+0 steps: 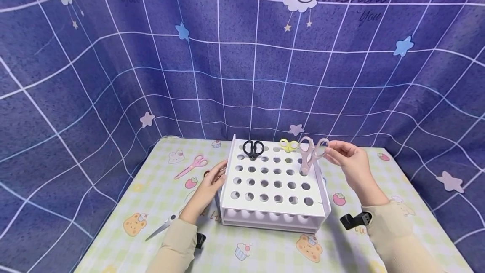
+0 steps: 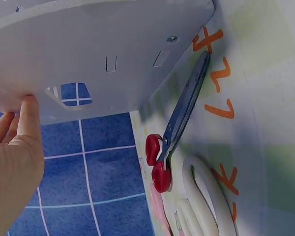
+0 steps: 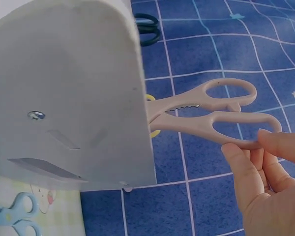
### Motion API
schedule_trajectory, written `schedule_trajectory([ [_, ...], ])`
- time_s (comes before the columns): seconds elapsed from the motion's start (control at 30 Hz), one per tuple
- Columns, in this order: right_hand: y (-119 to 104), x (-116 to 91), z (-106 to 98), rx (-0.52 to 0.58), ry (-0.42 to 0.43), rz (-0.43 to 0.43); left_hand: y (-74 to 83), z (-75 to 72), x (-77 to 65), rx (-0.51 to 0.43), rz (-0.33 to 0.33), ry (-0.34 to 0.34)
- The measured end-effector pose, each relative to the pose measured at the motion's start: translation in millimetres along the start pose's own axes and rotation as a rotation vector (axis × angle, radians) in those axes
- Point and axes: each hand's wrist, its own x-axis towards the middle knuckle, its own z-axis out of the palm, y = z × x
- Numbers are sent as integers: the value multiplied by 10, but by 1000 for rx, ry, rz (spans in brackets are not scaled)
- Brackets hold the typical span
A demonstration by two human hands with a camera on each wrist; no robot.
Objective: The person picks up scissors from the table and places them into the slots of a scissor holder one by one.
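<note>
A white rack [image 1: 273, 207] with rows of round holes stands on the table. My left hand [image 1: 204, 191] rests against its left side, fingertips touching the side panel [image 2: 54, 44]. My right hand [image 1: 354, 165] pinches one handle loop of pale pink kitchen scissors [image 1: 307, 159] between thumb and fingers. These scissors point down into a hole near the rack's back right, and their lower blades are hidden. Black-handled scissors [image 1: 253, 153] stand in the back left of the rack. Small yellow scissors [image 1: 289, 148] stand in the back row, left of the pale pink ones.
Left of the rack lie pink scissors [image 1: 194, 165], red-handled scissors [image 2: 179, 118] and white-handled scissors [image 2: 205, 191]. A grey blade [image 1: 161, 227] shows beside my left forearm. Light blue scissors [image 3: 20, 210] lie to the rack's right. A blue gridded curtain [image 1: 212, 75] hangs behind the table.
</note>
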Motion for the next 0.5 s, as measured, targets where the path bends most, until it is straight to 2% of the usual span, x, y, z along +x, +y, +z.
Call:
schedule_trajectory([
  [0.5, 52, -35, -4, -16, 32, 8, -21, 1, 4, -3, -4, 4],
])
